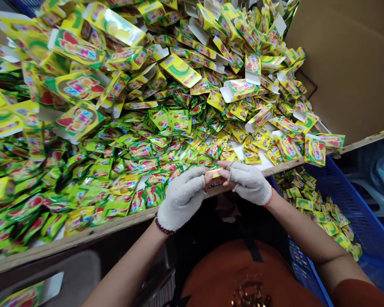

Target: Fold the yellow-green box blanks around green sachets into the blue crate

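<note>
Both my hands wear white gloves with bare fingertips and meet at the table's front edge. Between them is a small yellow candy box [213,174], mostly covered by fingers. My left hand [184,194] grips its left end, with thumb and fingers closed. My right hand [248,183] pinches its right end. Just beyond the hands lie green candy packets [147,165] with watermelon pictures and yellow candy packets [252,156]. Whether the box's flaps are open or folded, I cannot tell.
Yellow-green printed boxes [179,70], many with open flaps, are heaped at the back. A wooden rail [124,222] edges the table. A blue crate [358,213] with filled boxes stands below right. Brown cardboard [348,64] rises at the right. One box [25,295] lies lower left.
</note>
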`<state>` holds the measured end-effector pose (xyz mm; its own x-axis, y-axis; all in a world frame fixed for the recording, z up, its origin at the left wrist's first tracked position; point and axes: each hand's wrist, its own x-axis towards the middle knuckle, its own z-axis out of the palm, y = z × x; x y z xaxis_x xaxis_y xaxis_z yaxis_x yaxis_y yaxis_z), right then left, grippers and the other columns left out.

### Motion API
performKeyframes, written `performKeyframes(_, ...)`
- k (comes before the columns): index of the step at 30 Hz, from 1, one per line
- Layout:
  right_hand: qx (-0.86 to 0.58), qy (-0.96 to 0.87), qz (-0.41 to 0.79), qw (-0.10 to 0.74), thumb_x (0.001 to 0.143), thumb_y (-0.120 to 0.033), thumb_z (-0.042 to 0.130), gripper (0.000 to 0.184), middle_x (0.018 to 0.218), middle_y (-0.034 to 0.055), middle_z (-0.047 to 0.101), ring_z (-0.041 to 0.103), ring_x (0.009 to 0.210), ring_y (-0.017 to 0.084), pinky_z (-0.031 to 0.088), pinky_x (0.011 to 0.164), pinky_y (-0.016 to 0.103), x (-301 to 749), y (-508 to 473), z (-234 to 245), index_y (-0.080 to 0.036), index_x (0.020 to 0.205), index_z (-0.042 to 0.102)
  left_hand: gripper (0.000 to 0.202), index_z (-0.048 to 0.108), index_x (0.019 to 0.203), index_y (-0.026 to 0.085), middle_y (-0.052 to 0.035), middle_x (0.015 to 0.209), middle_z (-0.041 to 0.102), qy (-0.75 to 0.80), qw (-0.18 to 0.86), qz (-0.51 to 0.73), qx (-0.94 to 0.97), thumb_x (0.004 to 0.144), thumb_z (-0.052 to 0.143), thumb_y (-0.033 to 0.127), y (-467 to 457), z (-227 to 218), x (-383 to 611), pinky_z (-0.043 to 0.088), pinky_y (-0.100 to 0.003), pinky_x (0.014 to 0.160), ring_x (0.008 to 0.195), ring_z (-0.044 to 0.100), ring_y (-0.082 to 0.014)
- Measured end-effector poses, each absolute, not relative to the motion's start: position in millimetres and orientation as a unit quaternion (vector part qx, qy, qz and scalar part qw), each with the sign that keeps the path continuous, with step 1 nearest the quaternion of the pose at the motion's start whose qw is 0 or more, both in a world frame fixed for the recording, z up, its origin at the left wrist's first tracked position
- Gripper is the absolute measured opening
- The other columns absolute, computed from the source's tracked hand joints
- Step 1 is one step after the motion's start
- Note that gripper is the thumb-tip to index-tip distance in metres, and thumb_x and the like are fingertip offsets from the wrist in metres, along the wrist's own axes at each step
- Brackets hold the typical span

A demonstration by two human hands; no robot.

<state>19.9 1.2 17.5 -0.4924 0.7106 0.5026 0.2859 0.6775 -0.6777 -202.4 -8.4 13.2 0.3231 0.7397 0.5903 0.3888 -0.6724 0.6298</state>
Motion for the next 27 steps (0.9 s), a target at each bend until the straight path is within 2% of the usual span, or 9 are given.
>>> performKeyframes(3,-0.338,-0.799,0.271,0.418,0.087,-0.015,0.05,0.03,0.112,0.0086,0.069,0.065,0.106,0.021,0.055,0.091,0.036,8,5,10,-0.025,0.107,0.07,0.026,0.069,0.106,0.024,-0.006,0.105,0.072,0.361,0.158,0.448,0.803,0.086,0.058,0.013,-7,13,-199,0.058,-0.033,0.084,0.095,0.069,-0.0185)
performKeyframes(6,-0.41,-0.744,0.259,0.46,0.087,-0.018,0.051,0.021,0.095,0.0058,0.069,0.064,0.093,0.02,0.053,0.088,0.035,4,12,18,-0.022,0.097,0.069,0.026,0.065,0.113,0.02,-0.0093,0.113,0.069,0.416,0.216,0.435,0.768,0.088,0.059,0.022,0,23,-195,0.055,-0.038,0.095,0.107,0.066,-0.0217)
performKeyframes(10,-0.513,-0.669,0.199,0.5,0.092,-0.025,0.049,0.017,0.088,0.0032,0.065,0.061,0.083,0.019,0.049,0.076,0.032,49,-2,60,-0.022,0.093,0.065,0.034,0.06,0.119,0.017,-0.0101,0.114,0.067,0.49,0.259,0.435,0.71,0.089,0.058,0.034,12,34,-203,0.056,-0.037,0.089,0.1,0.067,-0.0219)
performKeyframes(13,-0.551,-0.734,0.142,0.371,0.092,-0.031,0.055,0.026,0.066,0.0005,0.052,0.048,0.062,0.016,0.037,0.059,0.031,108,-30,100,-0.021,0.069,0.058,0.02,0.066,0.1,0.021,-0.0063,0.104,0.071,0.517,0.174,0.404,0.735,0.089,0.057,0.034,22,36,-215,0.054,-0.038,0.091,0.1,0.065,-0.0234)
performKeyframes(14,-0.559,-0.749,0.093,0.342,0.091,-0.033,0.058,0.034,0.061,-0.0001,0.045,0.043,0.059,0.015,0.033,0.057,0.031,123,-38,110,-0.021,0.06,0.051,0.017,0.067,0.095,0.021,-0.0056,0.1,0.071,0.516,0.148,0.392,0.747,0.089,0.056,0.032,26,35,-217,0.053,-0.037,0.091,0.099,0.065,-0.0235)
performKeyframes(16,-0.584,-0.743,0.021,0.326,0.091,-0.032,0.059,0.039,0.059,-0.0005,0.04,0.04,0.057,0.015,0.029,0.057,0.033,141,-48,121,-0.022,0.056,0.044,0.017,0.068,0.089,0.022,-0.0049,0.092,0.072,0.504,0.118,0.369,0.772,0.088,0.052,0.026,37,35,-214,0.053,-0.035,0.087,0.093,0.066,-0.0229)
performKeyframes(22,-0.573,-0.764,0.094,0.281,0.089,-0.022,0.058,0.026,0.069,0.0009,0.052,0.051,0.069,0.017,0.037,0.065,0.03,90,-14,74,-0.021,0.064,0.049,0.027,0.069,0.091,0.019,-0.0088,0.094,0.072,0.461,0.078,0.247,0.849,0.079,0.046,0.011,84,38,-169,0.052,-0.034,0.083,0.092,0.066,-0.0237)
performKeyframes(25,-0.598,-0.762,0.105,0.223,0.087,-0.016,0.056,0.011,0.085,0.0055,0.06,0.057,0.083,0.02,0.042,0.075,0.03,65,16,45,-0.019,0.077,0.059,0.024,0.07,0.088,0.018,-0.0103,0.089,0.072,0.511,0.048,0.196,0.836,0.081,0.047,0.012,102,42,-149,0.051,-0.034,0.08,0.089,0.067,-0.025)
performKeyframes(27,-0.636,-0.747,0.092,0.171,0.086,-0.014,0.054,0.011,0.094,0.0083,0.062,0.058,0.09,0.021,0.043,0.079,0.031,62,30,35,-0.018,0.085,0.063,0.02,0.07,0.085,0.018,-0.0123,0.087,0.072,0.555,0.049,0.148,0.817,0.085,0.05,0.02,109,43,-142,0.051,-0.036,0.078,0.089,0.068,-0.0276)
